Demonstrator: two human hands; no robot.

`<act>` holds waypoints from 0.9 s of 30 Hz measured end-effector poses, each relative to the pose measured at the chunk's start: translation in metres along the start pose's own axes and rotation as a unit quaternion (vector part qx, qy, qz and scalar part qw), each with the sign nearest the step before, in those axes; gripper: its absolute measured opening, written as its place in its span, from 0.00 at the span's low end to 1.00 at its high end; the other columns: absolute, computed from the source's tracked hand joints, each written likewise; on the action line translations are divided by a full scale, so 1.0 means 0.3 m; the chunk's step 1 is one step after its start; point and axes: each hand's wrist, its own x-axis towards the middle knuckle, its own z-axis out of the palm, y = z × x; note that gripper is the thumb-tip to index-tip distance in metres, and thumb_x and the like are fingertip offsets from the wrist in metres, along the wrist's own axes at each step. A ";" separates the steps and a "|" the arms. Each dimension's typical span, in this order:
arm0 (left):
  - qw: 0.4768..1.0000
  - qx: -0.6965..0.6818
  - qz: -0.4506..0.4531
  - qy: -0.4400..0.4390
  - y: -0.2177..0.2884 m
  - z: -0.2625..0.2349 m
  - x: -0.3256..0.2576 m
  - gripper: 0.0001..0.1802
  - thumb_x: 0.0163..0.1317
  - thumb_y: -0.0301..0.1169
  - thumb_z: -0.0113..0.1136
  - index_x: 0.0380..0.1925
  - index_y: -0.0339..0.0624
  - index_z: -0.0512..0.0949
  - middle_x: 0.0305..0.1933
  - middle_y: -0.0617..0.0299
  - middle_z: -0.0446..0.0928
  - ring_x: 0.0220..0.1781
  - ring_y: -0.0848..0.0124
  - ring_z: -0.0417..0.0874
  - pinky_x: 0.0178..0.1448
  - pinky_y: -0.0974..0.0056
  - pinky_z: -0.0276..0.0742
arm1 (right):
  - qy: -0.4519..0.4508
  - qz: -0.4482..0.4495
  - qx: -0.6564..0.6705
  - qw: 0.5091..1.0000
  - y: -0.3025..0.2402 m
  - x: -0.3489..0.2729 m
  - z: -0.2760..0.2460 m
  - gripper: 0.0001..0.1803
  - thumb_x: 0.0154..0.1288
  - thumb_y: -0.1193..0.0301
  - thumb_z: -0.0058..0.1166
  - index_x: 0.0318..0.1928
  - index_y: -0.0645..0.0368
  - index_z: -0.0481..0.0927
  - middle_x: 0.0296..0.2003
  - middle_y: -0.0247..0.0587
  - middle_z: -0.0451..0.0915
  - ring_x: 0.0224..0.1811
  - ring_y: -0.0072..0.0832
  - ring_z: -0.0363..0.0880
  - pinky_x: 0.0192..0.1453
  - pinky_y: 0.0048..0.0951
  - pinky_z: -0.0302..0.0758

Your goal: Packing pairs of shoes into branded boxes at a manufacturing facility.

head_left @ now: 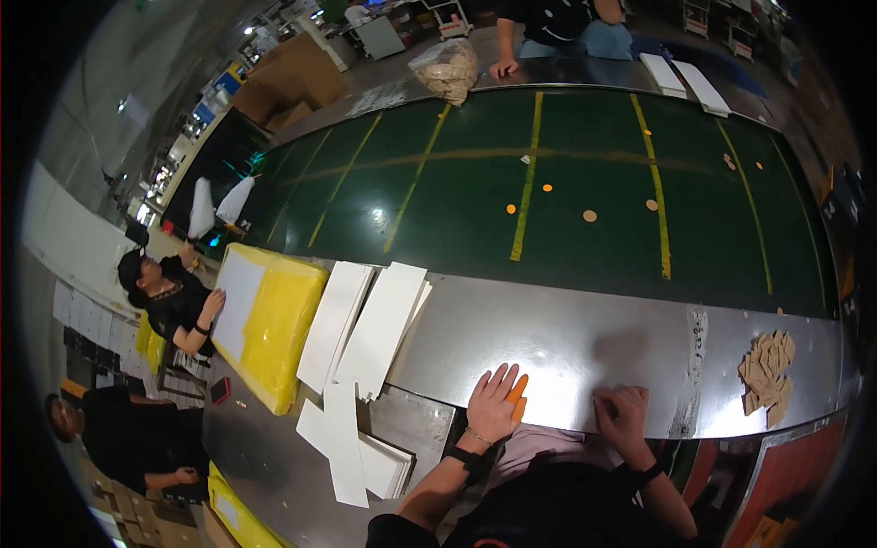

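Observation:
My left hand [494, 403] lies flat on the metal ledge [548, 320], fingers stretched out and nothing in them. Orange covers [518, 395] sit on part of its fingers. To its right, at the front edge of the ledge, my right hand [623, 416] is curled closed; whether anything is inside it is hidden. Nearest to the left hand is a stack of long white cards [382, 329]. Off to the right of my right hand lies a loose pile of small brown cardboard pieces [766, 370].
Beyond the ledge runs a green conveyor belt [457, 196] with yellow lines, scattered orange discs [547, 188] and tan discs [589, 216]. A yellow-wrapped package [283, 320] stands left. Across the belt are a person [557, 27], a bag of brown pieces [448, 71] and white strips [700, 87]. Two people are at left.

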 end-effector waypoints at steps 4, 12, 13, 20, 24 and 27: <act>1.000 -0.010 -0.005 0.013 0.007 0.003 -0.002 0.21 0.61 0.38 0.59 0.53 0.47 0.82 0.67 0.59 0.73 0.69 0.62 0.71 0.72 0.53 0.63 | 0.015 -0.008 -0.006 1.000 0.009 -0.005 0.011 0.06 0.52 0.76 0.62 0.32 0.54 0.83 0.23 0.34 0.77 0.29 0.33 0.74 0.49 0.36 0.64; 1.000 -0.017 -0.003 0.012 0.007 0.005 -0.010 0.22 0.65 0.39 0.55 0.58 0.48 0.78 0.68 0.59 0.71 0.72 0.63 0.68 0.74 0.54 0.59 | 0.019 -0.019 0.002 1.000 0.007 -0.007 0.012 0.04 0.55 0.76 0.62 0.32 0.56 0.84 0.25 0.37 0.78 0.31 0.35 0.75 0.48 0.36 0.64; 1.000 -0.021 -0.005 0.010 0.010 0.000 -0.008 0.22 0.65 0.39 0.55 0.58 0.47 0.78 0.68 0.58 0.71 0.72 0.62 0.68 0.74 0.54 0.59 | 0.021 -0.019 -0.001 1.000 0.009 -0.009 0.013 0.04 0.55 0.76 0.62 0.32 0.56 0.84 0.25 0.37 0.78 0.31 0.35 0.75 0.49 0.36 0.64; 1.000 -0.013 -0.008 0.026 0.013 0.004 -0.009 0.22 0.63 0.39 0.57 0.57 0.49 0.79 0.67 0.61 0.73 0.70 0.63 0.70 0.73 0.56 0.61 | -0.010 0.000 0.002 1.000 0.020 -0.021 0.007 0.06 0.52 0.76 0.62 0.33 0.56 0.84 0.26 0.37 0.80 0.33 0.34 0.76 0.50 0.36 0.64; 1.000 -0.014 -0.011 0.025 0.010 0.006 -0.013 0.22 0.64 0.38 0.57 0.57 0.49 0.78 0.67 0.61 0.72 0.70 0.63 0.70 0.73 0.55 0.61 | -0.011 0.001 0.039 0.999 0.031 -0.025 -0.010 0.07 0.52 0.76 0.62 0.35 0.56 0.84 0.29 0.38 0.81 0.35 0.36 0.78 0.53 0.38 0.66; 1.000 -0.023 -0.014 0.011 0.002 0.017 -0.023 0.23 0.65 0.38 0.55 0.59 0.48 0.76 0.69 0.59 0.70 0.71 0.62 0.68 0.73 0.54 0.60 | -0.024 0.000 0.074 0.997 0.100 -0.033 -0.050 0.09 0.54 0.75 0.62 0.38 0.57 0.84 0.35 0.42 0.83 0.42 0.41 0.79 0.59 0.43 0.66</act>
